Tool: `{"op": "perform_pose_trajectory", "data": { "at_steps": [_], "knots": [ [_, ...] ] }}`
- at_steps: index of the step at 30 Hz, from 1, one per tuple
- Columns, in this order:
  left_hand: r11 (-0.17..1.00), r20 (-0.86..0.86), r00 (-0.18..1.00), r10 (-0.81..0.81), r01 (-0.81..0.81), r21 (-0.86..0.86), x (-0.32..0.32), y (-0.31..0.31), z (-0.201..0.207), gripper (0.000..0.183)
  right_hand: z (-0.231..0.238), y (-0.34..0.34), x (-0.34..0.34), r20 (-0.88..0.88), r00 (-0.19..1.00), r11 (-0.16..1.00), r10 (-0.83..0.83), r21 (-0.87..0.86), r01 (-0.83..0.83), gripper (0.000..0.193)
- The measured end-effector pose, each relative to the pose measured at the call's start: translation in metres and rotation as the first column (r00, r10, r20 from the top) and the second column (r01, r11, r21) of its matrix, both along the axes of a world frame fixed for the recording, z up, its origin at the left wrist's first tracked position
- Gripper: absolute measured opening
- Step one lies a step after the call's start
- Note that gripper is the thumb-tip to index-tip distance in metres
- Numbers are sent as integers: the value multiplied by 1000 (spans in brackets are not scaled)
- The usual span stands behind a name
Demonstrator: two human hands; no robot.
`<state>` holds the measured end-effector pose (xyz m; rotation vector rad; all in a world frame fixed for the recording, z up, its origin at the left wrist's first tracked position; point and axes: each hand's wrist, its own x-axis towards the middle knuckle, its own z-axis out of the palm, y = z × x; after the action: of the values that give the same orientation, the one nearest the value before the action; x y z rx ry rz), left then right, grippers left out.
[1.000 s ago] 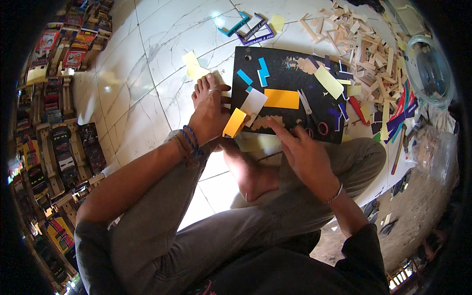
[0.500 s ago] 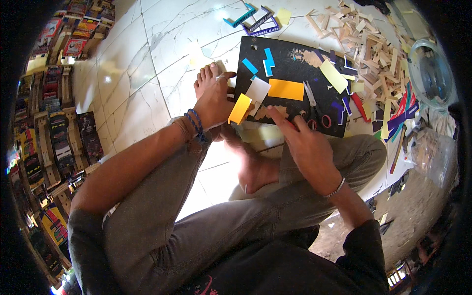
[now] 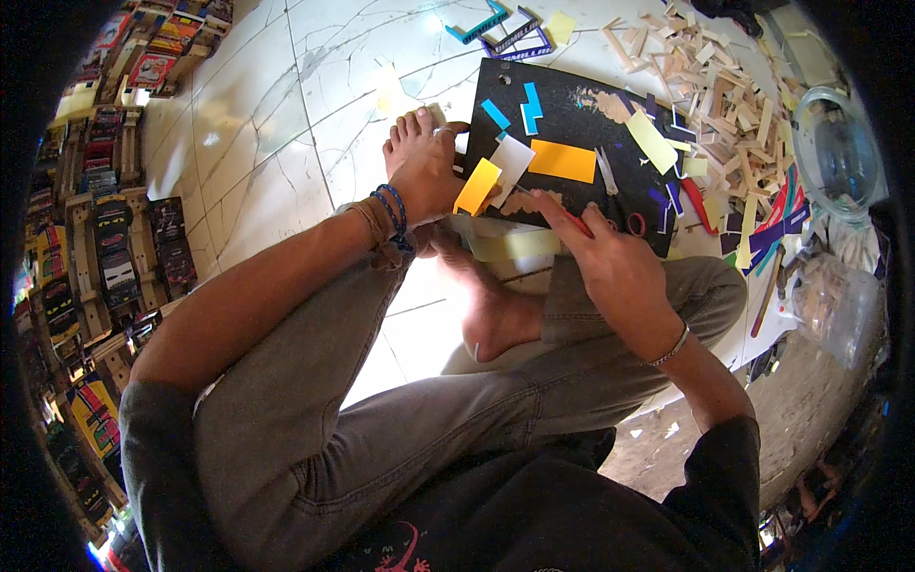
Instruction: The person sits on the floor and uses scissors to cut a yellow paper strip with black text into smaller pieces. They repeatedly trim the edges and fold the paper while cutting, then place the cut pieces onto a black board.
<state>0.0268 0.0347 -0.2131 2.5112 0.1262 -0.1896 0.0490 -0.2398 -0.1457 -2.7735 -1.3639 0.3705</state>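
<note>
My left hand (image 3: 427, 181) pinches an orange-yellow strip (image 3: 478, 187) at the near left edge of a black board (image 3: 572, 105). Just right of that strip lies a white piece (image 3: 515, 160), partly over the board. My right hand (image 3: 615, 267) is closed around a slim red-handled tool (image 3: 578, 223), index finger stretched along it toward the white piece. Its tip is too small to make out. Beyond the hands, an orange rectangle (image 3: 562, 161) rests flat on the board. Scissors (image 3: 610, 176) with dark red-rimmed handles lie beside it.
Small blue pieces (image 3: 531, 107) and a pale yellow strip (image 3: 651, 140) lie on the board. Wooden blocks (image 3: 724, 86) are heaped at the far right, near a clear round container (image 3: 839, 143). Lettered frame pieces (image 3: 515, 36) sit beyond the board. Racks of packets (image 3: 114, 238) stand left.
The whole view has shifted slightly, so the board appears higher and farther right. The orange-yellow strip in my left hand has moved a little away from me and looks flatter. My right hand keeps its tool.
</note>
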Motion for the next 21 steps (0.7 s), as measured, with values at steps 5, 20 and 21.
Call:
{"op": "perform_pose_trajectory", "data": {
  "at_steps": [5, 20, 21],
  "knots": [
    [982, 102, 994, -48, 28, 185, -1, 1, -13, 92, -2, -4, -1, 45, 999, 1000, 15, 24, -16, 73],
    [901, -222, 970, 101, 5, 434, 12, -1, -16, 79, 12, 41, 3, -529, 848, 721, -32, 575, 386, 76],
    [897, -205, 971, 120, -18, 442, 13, -2, -18, 78, 14, 50, 4, -509, 861, 757, -21, 554, 346, 71]
  ]
}}
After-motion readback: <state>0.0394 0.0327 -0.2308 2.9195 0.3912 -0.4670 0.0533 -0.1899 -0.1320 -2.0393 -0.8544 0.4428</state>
